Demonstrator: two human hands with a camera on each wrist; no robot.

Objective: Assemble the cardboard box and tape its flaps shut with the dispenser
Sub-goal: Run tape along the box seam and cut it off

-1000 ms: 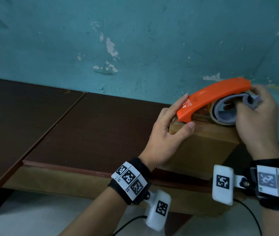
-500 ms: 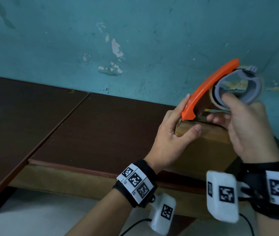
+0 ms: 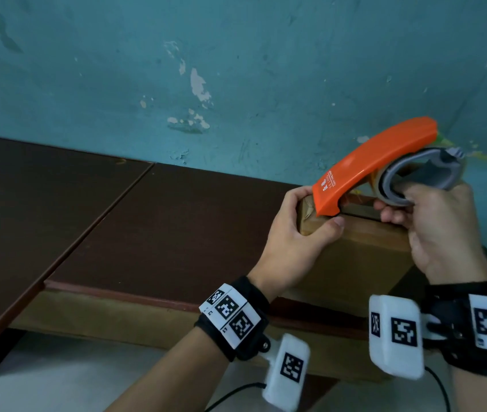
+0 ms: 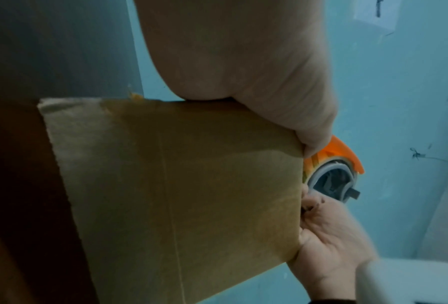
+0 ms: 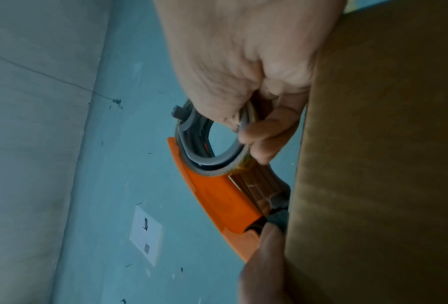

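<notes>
The cardboard box (image 3: pixel 352 251) sits on the dark brown table (image 3: pixel 177 233) near its front edge, at abt 3 o'clock in the head view, close to the teal wall (image 3: pixel 236 69). Left hand (image 3: pixel 292 236) wraps the box's top-left corner, thumb pressed on the near top flap, fingers curled over the far side. Right hand (image 3: pixel 441 230) grips the orange tape dispenser (image 3: pixel 367 165) w/ fingers hooked thru the grey roll ring (image 5: pixel 212 152); its nose touches the box top at the flap seam beside the left thumb. Judgement: box is light, thin-walled, prob. slides or dents under push, so brace at corners/edges, not mid-panel; dispenser is rigid plastic, best held by the ring. Right wrist view shows brownish tape (image 5: pixel 259 189) running under the orange guard, hidden in head view; left wrist view shows the box side panel w/ a vertical crease, but not the seam.
</notes>
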